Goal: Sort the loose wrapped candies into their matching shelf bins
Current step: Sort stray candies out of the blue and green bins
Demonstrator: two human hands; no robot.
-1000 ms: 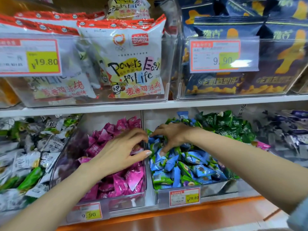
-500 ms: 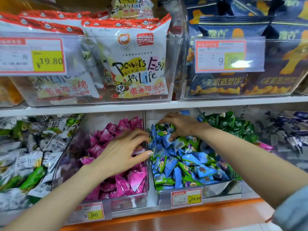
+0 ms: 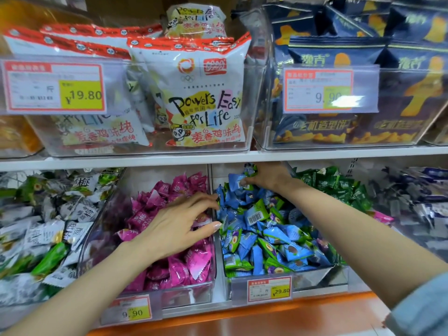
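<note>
Where the lower shelf [image 3: 242,318] reaches its left end, a clear bin holds white and green candies [image 3: 41,229]. Next along stands the pink bin [image 3: 189,297], with a 9.90 price tag [image 3: 132,311] at the shelf's front edge. It is filled with pink candies [image 3: 189,265]. The left hand [image 3: 179,224] lies palm-down on this heap with its fingers spread and relaxed. The thumb reaches toward the divider on the right, and nothing is grasped. White snack bags [image 3: 194,93] sit in the bin on the upper shelf [image 3: 121,161] directly above.

Just beside it is the blue bin [image 3: 315,280], tagged 29.80 [image 3: 269,289], which holds blue candies [image 3: 278,238] mixed with bright green wrappers. The right hand [image 3: 269,178] is at the rear of this bin, under the upper shelf. Its fingers are curled and its thumb is pinched against a blue candy [image 3: 235,179] at the top of the heap.

Green candies [image 3: 339,187] fill the adjoining bin behind the right forearm. One stray pink wrapper [image 3: 383,217] lies at that bin's right side. Navy snack bags [image 3: 351,57] stand above. At the shelf's right end the view is blurred, and the candies [image 3: 417,204] there appear dark purple and silver.
</note>
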